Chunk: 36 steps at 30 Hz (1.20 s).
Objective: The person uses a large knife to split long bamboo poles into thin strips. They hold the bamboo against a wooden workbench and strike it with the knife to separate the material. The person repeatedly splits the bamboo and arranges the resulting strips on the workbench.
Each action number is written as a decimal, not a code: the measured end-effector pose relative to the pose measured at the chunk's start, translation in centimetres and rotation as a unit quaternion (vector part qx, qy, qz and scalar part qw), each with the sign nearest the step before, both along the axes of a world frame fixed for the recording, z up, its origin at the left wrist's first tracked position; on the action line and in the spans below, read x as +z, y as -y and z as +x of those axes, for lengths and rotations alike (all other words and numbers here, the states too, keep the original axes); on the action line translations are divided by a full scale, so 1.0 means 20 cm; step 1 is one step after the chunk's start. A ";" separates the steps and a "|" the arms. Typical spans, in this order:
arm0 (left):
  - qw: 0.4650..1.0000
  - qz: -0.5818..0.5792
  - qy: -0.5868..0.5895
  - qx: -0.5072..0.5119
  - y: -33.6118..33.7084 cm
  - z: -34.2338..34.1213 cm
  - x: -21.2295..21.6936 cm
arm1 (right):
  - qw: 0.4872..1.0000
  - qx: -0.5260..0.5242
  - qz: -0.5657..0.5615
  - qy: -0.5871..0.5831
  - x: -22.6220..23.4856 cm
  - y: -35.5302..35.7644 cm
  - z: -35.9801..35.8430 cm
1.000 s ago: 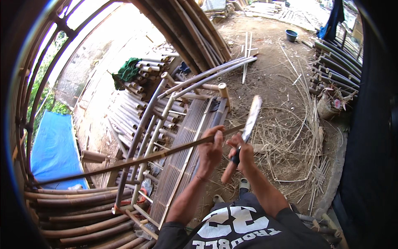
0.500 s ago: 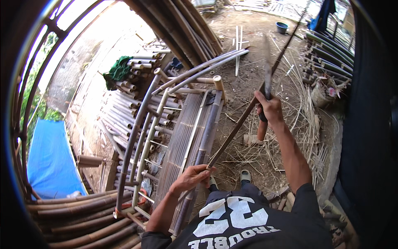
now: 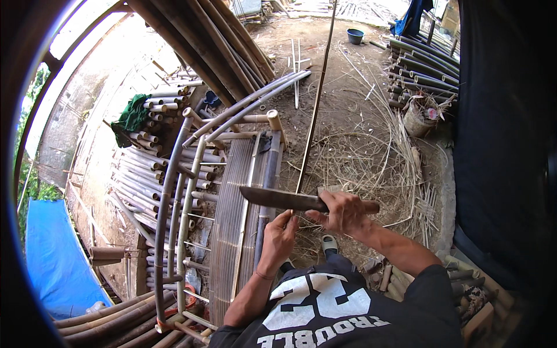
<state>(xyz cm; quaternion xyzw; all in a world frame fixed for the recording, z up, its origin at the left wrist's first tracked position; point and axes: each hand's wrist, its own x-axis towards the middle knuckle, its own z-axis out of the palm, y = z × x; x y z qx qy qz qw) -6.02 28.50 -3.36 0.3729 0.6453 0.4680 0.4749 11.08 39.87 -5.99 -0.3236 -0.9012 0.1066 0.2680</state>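
Note:
My right hand (image 3: 342,213) is closed around a machete (image 3: 277,199). The dark blade lies roughly level and points left, crossing just above my left hand (image 3: 279,236). That left hand is closed, its fingertips pinched at the near end of a long thin bamboo strip (image 3: 316,104). From there the strip runs away from me toward the far edge of the view. The blade covers part of the strip's near end, so I cannot tell whether they touch.
A bamboo bench frame (image 3: 191,191) with a slatted seat (image 3: 232,220) stands close on my left. Stacked bamboo poles (image 3: 139,180) lie beyond it, and more (image 3: 420,75) at the far right. Shavings (image 3: 377,156) litter the ground. A dark bucket (image 3: 355,36) sits far off.
The machete has swung from upright, pointing away, to level, pointing left, and has come nearer my left hand. My right hand has moved down and left. The strip now points more straight ahead.

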 end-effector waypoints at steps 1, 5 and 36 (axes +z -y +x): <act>1.000 0.002 -0.023 0.001 0.02 0.01 0.01 | 0.998 -0.021 -0.041 0.032 0.02 -0.02 0.01; 0.999 0.020 -0.011 0.023 0.12 0.03 -0.03 | 0.997 -0.041 -0.068 0.005 0.06 -0.15 0.03; 0.969 0.012 0.245 0.015 0.08 0.00 0.11 | 0.998 -0.029 -0.039 -0.037 0.14 0.03 0.07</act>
